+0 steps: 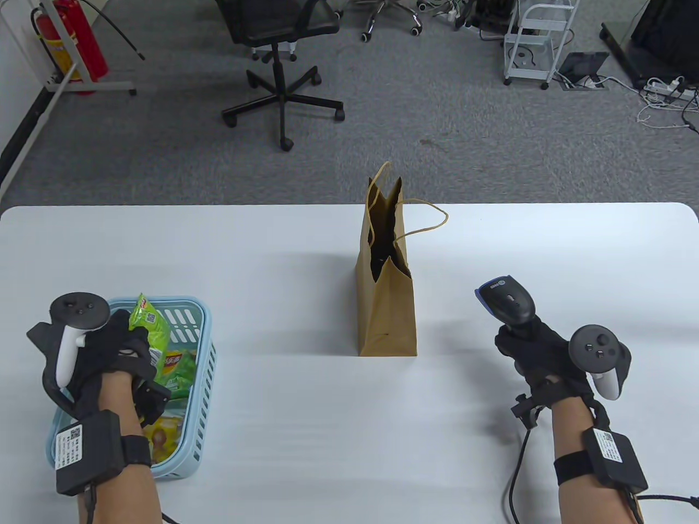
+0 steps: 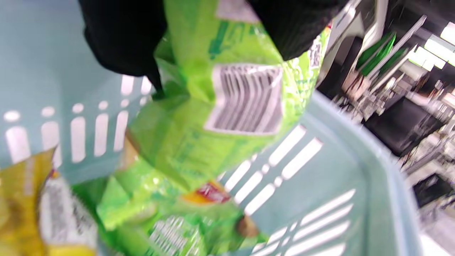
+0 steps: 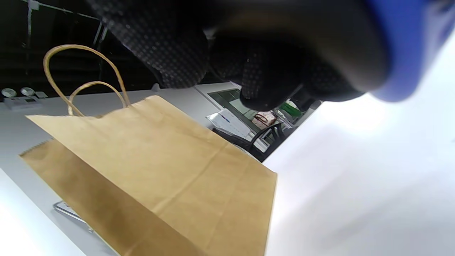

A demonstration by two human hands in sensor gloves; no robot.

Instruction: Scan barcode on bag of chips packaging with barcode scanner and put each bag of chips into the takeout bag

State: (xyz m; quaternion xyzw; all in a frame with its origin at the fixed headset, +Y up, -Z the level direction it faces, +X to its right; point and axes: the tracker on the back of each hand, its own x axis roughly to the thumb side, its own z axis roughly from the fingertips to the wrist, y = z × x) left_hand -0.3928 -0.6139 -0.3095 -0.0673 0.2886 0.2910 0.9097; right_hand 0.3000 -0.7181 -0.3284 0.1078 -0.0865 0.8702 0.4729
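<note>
Chips came first on the left: the left hand [image 1: 117, 349] pinched one green bag of chips [image 1: 148, 327] above the blue basket [image 1: 203, 382], where two more bags [image 1: 177, 371] lay. One takeout bag [image 1: 385, 305] stood upright mid-table. The right hand [image 1: 538, 349] gripped the single barcode scanner [image 1: 505, 297].

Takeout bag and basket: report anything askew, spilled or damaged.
Nothing stands out. The takeout bag stands upright and open on the table, one handle flopped to the side. The chips stay inside the blue basket; the left hand holds a green bag of chips, the right hand the barcode scanner.
</note>
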